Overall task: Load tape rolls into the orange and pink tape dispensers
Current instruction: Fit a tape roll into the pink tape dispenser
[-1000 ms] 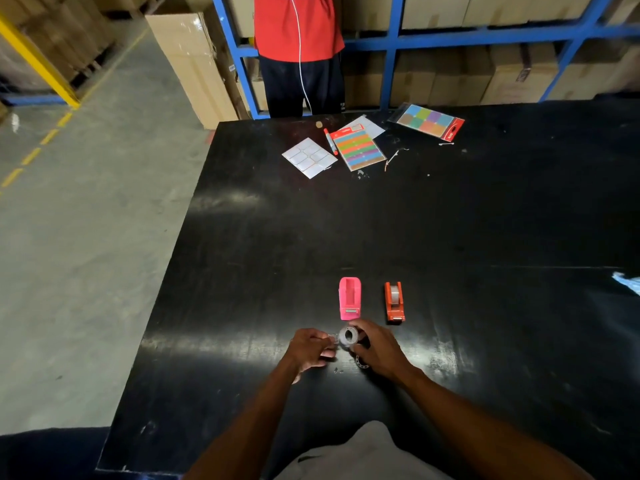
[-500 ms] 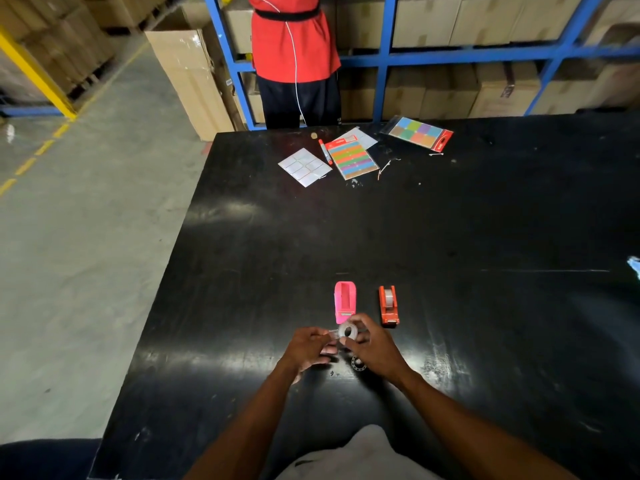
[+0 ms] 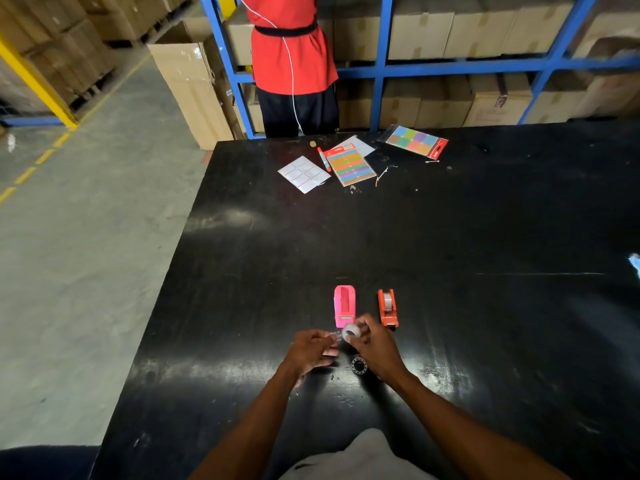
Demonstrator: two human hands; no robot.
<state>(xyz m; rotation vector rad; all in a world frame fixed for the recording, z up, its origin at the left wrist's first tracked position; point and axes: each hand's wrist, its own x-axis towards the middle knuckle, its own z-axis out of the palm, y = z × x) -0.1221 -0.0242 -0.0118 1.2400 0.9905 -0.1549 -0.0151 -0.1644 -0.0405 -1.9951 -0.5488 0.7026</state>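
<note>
right hand [image 3: 375,346] fingers [image 3: 360,323] pinched around a small clear tape roll [image 3: 350,331], held just above the worktop [image 3: 485,323]. left hand [image 3: 308,351] fingers closed on a small clear plastic piece [image 3: 335,336], right beside the roll; likely the roll's core or the free tape end, too small to tell.

step in hand, by my reading: readying the roll for the pink tape dispenser [image 3: 344,305], which stands just beyond the hands with its bay open and empty. orange tape dispenser [image 3: 387,307] just to its right already carries a roll, so that half looks done.

next move calls for seating the roll in the pink bay, roll axis across the body, then drawing the free end forward to the cutter on the near end.

roll looks glossy, translucent, pale at centre. a dark toothed ring [image 3: 359,365] lies on the worktop between the wrists, apart from both hands.
</note>
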